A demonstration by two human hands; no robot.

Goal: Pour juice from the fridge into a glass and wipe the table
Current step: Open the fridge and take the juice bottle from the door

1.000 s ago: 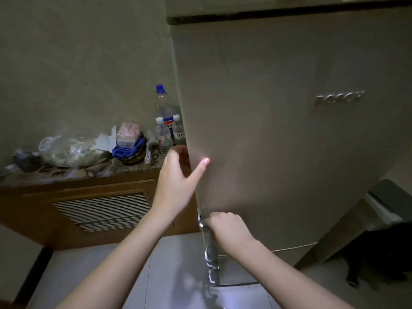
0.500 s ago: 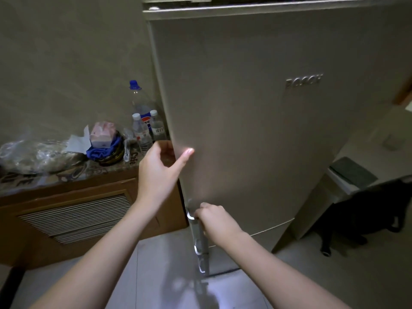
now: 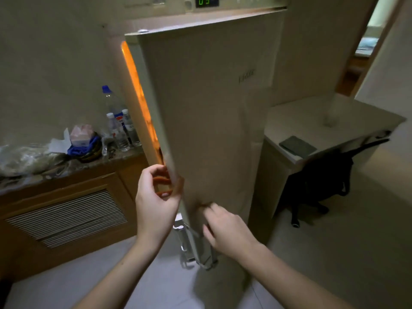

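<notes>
Beige fridge door (image 3: 207, 121) is cracked ajar, its edge gripped by the left hand (image 3: 156, 206), right hand (image 3: 225, 230) loosely curled against the front near the handle (image 3: 196, 248) — a hard swing could strike the bottles (image 3: 121, 128) at left.

Single head-worn wide-angle view, forward and downward, close on the fridge door (image 3: 207, 130), floor below.
</notes>
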